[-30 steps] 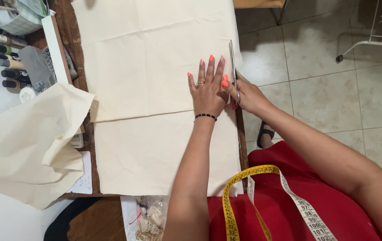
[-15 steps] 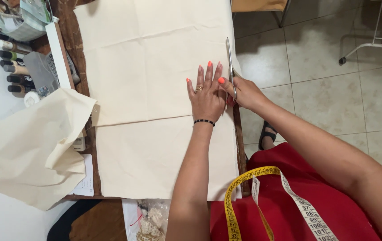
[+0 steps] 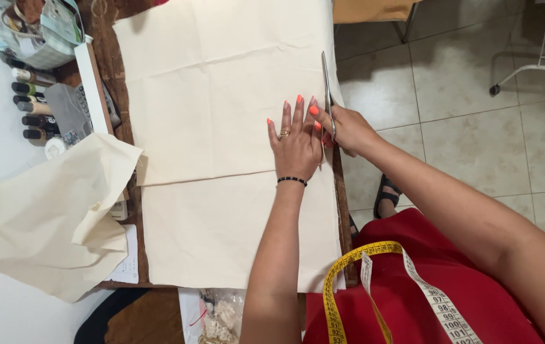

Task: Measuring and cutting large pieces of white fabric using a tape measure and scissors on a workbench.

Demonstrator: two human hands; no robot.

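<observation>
Cream fabric (image 3: 221, 127) lies spread over a wooden table (image 3: 123, 114). My left hand (image 3: 295, 143) presses flat on the cloth near its right edge, fingers apart, a ring and a black bead bracelet on it. Just to its right, my right hand (image 3: 346, 127) grips a pair of scissors (image 3: 326, 89). The blades point away from me along the cloth's right edge.
A loose cream cloth piece (image 3: 49, 216) hangs off the table's left side. Several dark bottles (image 3: 30, 108) and a bag (image 3: 37, 32) sit at the far left. A yellow tape measure (image 3: 349, 286) drapes over my red garment. Tiled floor (image 3: 463, 114) lies to the right.
Both hands have crept slightly forward along the cloth's right edge, with the scissors still in my right hand.
</observation>
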